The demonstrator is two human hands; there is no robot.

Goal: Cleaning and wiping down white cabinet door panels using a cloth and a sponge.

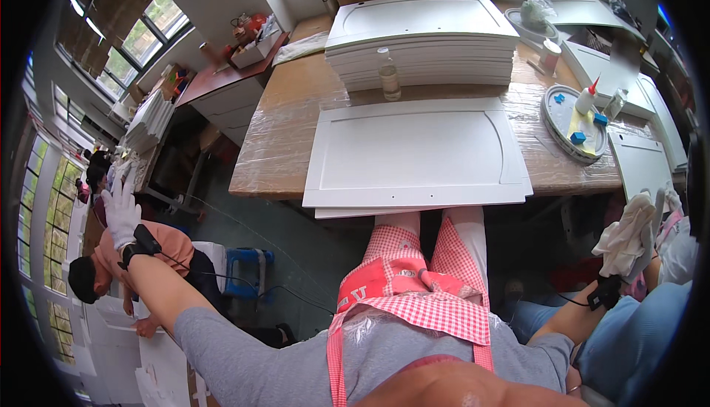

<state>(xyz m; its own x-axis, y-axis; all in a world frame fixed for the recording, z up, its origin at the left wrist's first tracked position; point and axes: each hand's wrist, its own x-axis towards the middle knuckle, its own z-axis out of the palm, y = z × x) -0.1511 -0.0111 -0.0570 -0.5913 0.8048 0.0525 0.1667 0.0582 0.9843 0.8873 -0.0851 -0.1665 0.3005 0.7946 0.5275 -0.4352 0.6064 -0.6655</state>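
My left hand [120, 213], in a white glove with a black strap at the wrist, is stretched out far to the left. Its fingers are spread with nothing in them, in front of another person. Out at the far right, my right hand [648, 238] is closed on a bunched, wrinkled white cloth [623, 235]; the folds hide most of its fingers. In front of me, a white panel [418, 152] with a curved inset edge lies on at least one more, jutting over the table's near edge. Neither hand touches the panels.
Behind the panel rise a stack of white panels [425, 66] and a clear bottle [389, 75]. A round lid [555, 129] holding a red-tipped glue bottle [586, 98] and blue pieces sits right. One person [148, 248] bends at left; another's blue clothing [636, 340] is close at right.
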